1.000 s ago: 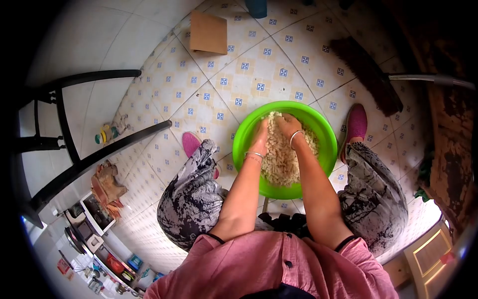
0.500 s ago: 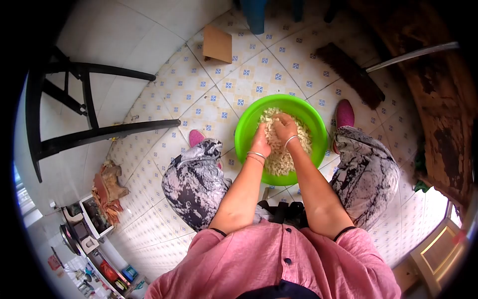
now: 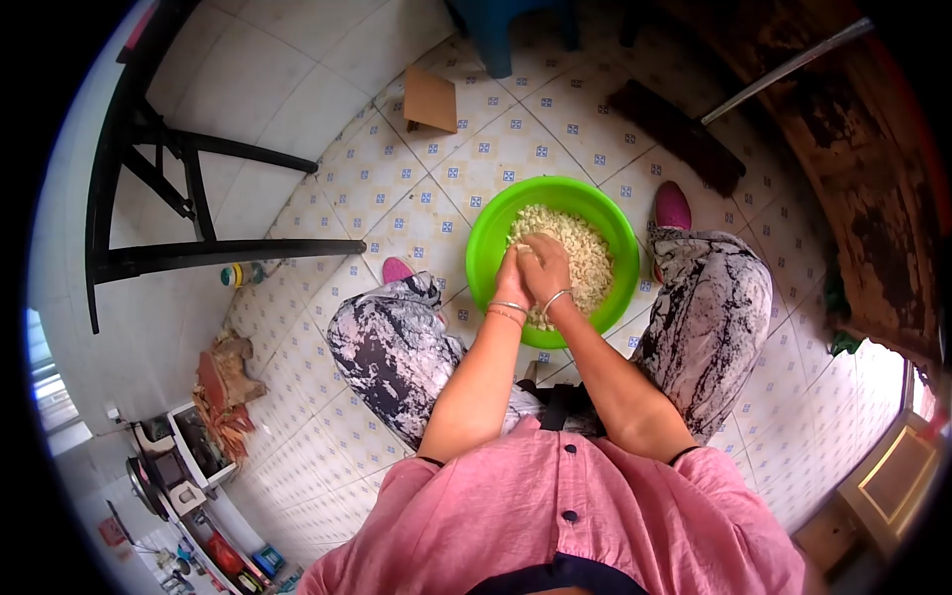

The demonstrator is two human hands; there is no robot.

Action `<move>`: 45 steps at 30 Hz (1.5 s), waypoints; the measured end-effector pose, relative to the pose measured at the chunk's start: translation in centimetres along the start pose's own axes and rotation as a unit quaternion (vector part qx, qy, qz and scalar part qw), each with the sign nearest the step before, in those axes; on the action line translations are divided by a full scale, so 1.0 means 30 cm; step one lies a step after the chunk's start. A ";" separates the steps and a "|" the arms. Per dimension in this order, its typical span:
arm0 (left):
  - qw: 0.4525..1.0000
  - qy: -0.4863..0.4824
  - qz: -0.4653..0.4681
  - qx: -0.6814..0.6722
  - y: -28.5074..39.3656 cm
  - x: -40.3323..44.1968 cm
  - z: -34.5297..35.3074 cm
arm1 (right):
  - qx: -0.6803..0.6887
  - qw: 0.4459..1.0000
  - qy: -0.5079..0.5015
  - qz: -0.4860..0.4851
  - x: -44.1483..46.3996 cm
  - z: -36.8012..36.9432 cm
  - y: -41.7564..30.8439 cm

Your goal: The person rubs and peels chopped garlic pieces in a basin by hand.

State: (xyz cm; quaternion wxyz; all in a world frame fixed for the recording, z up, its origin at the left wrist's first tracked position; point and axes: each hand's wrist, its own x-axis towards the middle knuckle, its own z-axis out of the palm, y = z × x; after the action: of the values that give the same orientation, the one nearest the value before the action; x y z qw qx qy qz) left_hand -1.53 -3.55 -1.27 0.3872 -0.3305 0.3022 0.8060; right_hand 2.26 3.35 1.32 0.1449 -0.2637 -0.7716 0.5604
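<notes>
A bright green plastic basin (image 3: 623, 288) stands on the floor between my knees. Small pale chopped pieces (image 3: 585, 260), whose exact kind I cannot make out, fill its bottom. Over the left part of the heap, my left hand (image 3: 512, 280) is cupped with its fingers curled inward. My right hand (image 3: 545, 266) lies against it, its fingers folded over the left hand's fingers. A few pale pieces show at the fingertips where the two hands press together; the palms are hidden. Each wrist wears a silver bangle.
A black metal frame (image 3: 238, 256) stands to the left, and a brown board (image 3: 430, 99) leans near the wall. A broom (image 3: 679, 139) lies at the upper right, before worn wooden furniture (image 3: 843, 149). A blue plastic stool (image 3: 496, 40) is at the top.
My hands have come together, the right one moving left onto the left one. More of the heap shows on the right. The view has shifted slightly.
</notes>
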 end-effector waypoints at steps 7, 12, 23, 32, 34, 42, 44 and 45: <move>0.995 0.011 0.064 0.076 -0.052 -0.031 0.040 | -0.006 0.997 0.070 -0.019 0.016 -0.009 0.009; 0.991 0.038 0.083 0.096 -0.095 -0.051 0.075 | 0.052 0.993 0.053 0.093 0.034 -0.026 0.021; 0.998 -0.051 -0.009 0.041 -0.081 0.083 -0.073 | -0.006 0.999 0.037 0.030 -0.020 0.002 0.003; 0.998 0.034 -0.017 0.040 -0.078 -0.053 0.089 | 0.004 0.984 -0.018 0.176 0.047 -0.028 -0.002; 0.999 -0.015 -0.011 0.029 -0.052 -0.043 0.060 | 0.005 0.993 0.012 0.120 0.016 -0.015 -0.041; 0.978 -0.202 -0.054 -0.018 -0.052 0.092 -0.069 | -0.016 0.997 -0.001 0.080 -0.013 0.003 -0.002; 0.994 -0.100 -0.036 0.021 -0.081 0.046 -0.003 | 0.011 0.988 -0.012 0.152 0.031 -0.024 0.007; 0.998 -0.048 -0.028 0.042 -0.094 0.019 0.027 | -0.012 0.990 0.024 0.136 0.043 -0.011 0.043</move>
State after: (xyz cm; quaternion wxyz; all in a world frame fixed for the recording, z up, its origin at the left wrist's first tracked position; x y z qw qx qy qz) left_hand 0.27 -1.25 -1.88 0.4372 -0.2835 0.3075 0.7962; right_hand 1.71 4.64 0.12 0.0829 -0.3813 -0.7314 0.5593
